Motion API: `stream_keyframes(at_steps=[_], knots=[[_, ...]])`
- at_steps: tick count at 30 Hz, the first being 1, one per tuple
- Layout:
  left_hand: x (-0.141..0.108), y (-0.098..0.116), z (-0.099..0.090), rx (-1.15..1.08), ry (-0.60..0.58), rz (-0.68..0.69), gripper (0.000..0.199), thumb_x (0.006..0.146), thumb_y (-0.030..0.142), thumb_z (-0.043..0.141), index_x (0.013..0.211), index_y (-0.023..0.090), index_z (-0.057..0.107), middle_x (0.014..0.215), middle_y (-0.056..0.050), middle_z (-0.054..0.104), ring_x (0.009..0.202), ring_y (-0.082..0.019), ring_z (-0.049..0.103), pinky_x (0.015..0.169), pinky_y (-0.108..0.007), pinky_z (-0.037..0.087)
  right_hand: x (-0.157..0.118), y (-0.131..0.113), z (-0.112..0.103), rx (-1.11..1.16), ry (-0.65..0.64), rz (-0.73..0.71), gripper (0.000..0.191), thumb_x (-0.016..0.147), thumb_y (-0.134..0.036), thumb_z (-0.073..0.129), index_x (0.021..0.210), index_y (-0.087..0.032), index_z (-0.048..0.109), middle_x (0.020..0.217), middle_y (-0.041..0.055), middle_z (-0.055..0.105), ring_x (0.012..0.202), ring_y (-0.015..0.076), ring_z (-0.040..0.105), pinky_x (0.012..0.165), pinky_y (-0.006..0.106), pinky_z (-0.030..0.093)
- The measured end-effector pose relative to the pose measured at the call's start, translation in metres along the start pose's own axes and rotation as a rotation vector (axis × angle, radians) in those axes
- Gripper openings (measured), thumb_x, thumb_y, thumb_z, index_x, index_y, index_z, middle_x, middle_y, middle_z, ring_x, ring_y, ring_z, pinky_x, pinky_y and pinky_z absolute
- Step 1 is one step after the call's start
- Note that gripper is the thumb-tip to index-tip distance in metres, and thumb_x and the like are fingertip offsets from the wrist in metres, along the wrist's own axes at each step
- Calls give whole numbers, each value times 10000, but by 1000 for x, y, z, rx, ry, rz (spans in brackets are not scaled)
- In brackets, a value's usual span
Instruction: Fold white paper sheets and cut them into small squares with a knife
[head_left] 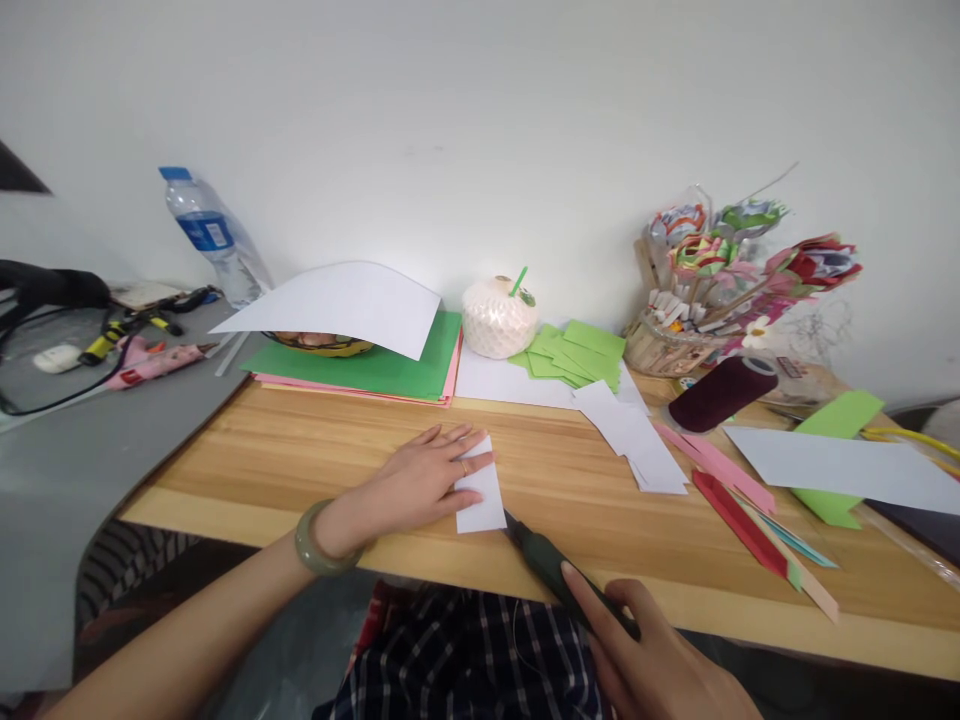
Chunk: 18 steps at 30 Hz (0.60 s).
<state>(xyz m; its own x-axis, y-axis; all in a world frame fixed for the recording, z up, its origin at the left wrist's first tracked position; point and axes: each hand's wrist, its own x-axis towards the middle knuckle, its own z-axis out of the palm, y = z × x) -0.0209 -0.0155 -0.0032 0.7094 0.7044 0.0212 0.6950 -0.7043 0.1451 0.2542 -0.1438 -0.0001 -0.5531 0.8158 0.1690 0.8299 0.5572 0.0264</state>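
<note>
Left grip (pixel 424 485), a bare hand, lies palm down with fingers spread, pressing a small white paper slip (pixel 484 515) to the wooden bench (pixel 337 450). Slip sits near the front edge, roughly mid-bench, partly covered by the fingers. Jade-coloured bangle (pixel 326 545) at the wrist, thin ring (pixel 464 467) on one finger. Right grip (pixel 649 650) is wrapped round a dark green handheld tool (pixel 551 565), index finger laid along its body; the tool's narrow tip is at the slip's near right corner, contact too fine to tell. Far side of bench, left: a stack of coloured sheets (pixel 420 365), green uppermost, bearing a dark, yellow-patterned bowl (pixel 322 345) mostly hidden under a curved white sheet (pixel 337 295). Right of the stack, a round pale textured container (pixel 499 320) with a green stick out of its top; beside it, loose light-green paper pieces (pixel 577 352). Nearer, overlapping white strips (pixel 637 440). Farther right, a maroon thread spool (pixel 720 395) on its side, in front of a container (pixel 652 345) of paper flowers (pixel 701 250). Pink strips (pixel 720 470) and a red strip (pixel 739 520) lie right of the tool. Left, on a grey surface (pixel 45 500): a pink glue gun (pixel 154 365) and a blue-capped water bottle (pixel 202 230) by the wall.
</note>
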Motion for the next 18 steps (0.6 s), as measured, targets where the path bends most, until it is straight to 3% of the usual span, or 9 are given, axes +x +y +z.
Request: stream_keyframes(at_steps=[5, 14, 18], knots=[[0, 0, 1, 2, 2, 1, 498, 918, 542, 271, 1347, 303, 353, 1472, -22, 236, 1345, -215, 225, 1075, -390, 191, 7, 0, 6, -124, 75, -29, 441, 857, -138, 295, 1275, -181, 430, 826, 34, 589, 427, 60, 558, 305, 126, 375], [0, 0, 2, 3, -5, -11, 503, 916, 545, 275, 1353, 305, 338, 1471, -17, 242, 1344, -219, 229, 1075, -391, 176, 18, -4, 14, -238, 78, 30, 406, 910, -196, 214, 1258, -198, 422, 839, 41, 555, 399, 78, 525, 325, 192, 409], [-1, 1, 2, 2, 5, -43, 618, 903, 560, 299, 1407, 212, 218, 1463, -61, 260, 1338, -205, 242, 1080, -362, 163, 23, -3, 17, -206, 106, 44, 413, 919, -215, 183, 1271, -196, 397, 854, 43, 540, 409, 78, 528, 332, 200, 419]])
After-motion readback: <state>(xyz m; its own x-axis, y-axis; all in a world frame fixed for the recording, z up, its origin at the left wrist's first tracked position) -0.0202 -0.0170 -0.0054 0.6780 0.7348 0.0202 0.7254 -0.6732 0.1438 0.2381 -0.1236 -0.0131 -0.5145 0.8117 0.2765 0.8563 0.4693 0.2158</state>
